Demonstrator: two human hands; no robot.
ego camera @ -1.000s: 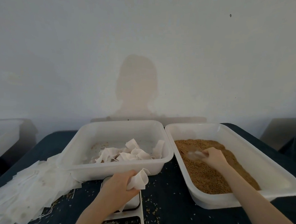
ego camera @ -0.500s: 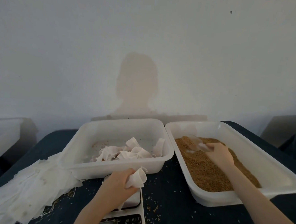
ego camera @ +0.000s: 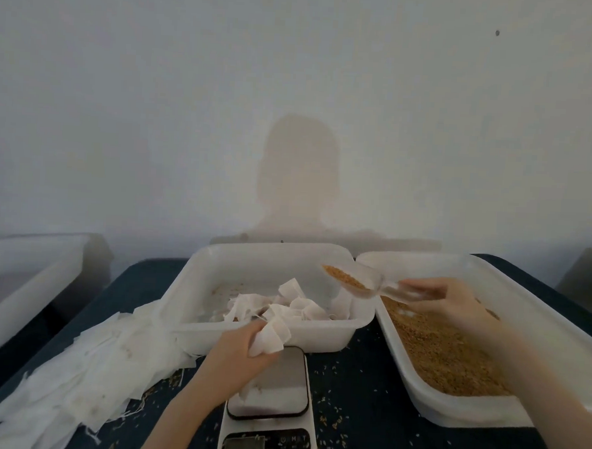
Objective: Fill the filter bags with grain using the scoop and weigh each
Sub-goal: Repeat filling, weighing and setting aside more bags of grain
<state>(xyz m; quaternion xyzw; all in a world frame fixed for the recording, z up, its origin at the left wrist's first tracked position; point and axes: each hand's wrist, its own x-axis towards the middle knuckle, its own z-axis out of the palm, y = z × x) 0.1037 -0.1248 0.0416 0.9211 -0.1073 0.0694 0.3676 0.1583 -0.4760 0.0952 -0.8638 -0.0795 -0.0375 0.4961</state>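
My left hand [ego camera: 243,345] curled round filter bag [ego camera: 271,336], held above scale [ego camera: 269,405], forearm reaching in from bottom edge. My right hand [ego camera: 445,302] pinches handle of clear scoop [ego camera: 356,282], loaded with grain, raised between the two tubs. Grain tub [ego camera: 491,275] right; middle tub [ego camera: 215,288] holds bags. Empty bags [ego camera: 84,367] heaped on desk [ego camera: 364,399], left.

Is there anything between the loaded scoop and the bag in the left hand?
Nothing visible. The scoop, gripped by the right hand, hangs over the middle tray's right corner. Only that tray's near rim lies below the path to the filter bag held by the left hand.
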